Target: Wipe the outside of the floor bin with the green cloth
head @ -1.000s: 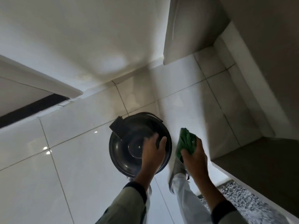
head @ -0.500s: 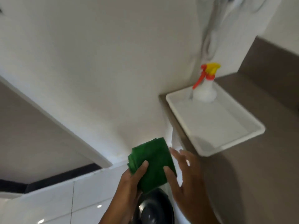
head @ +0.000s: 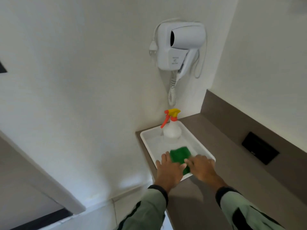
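The head view looks down on a brown worktop [head: 232, 163] with a white tray [head: 149, 141] at its wall end. Both hands are over the tray's near part, on the green cloth [head: 180, 154]. The left hand [head: 167, 171] lies flat with fingers spread, its fingertips touching the cloth's near-left edge. The right hand [head: 201, 166] presses on the cloth's right side, fingers loosely extended; motion blur hides whether either one pinches the fabric. The floor bin is out of sight here.

Judging by this, the cloth is being set down or folded in the tray. To do it well, keep the cloth flat and wholly inside the rim, clear of the bottle.

The tray holds a white spray bottle [head: 172, 131], upright at the far end with an orange-and-yellow trigger head, and the cloth at the near end, slightly apart.
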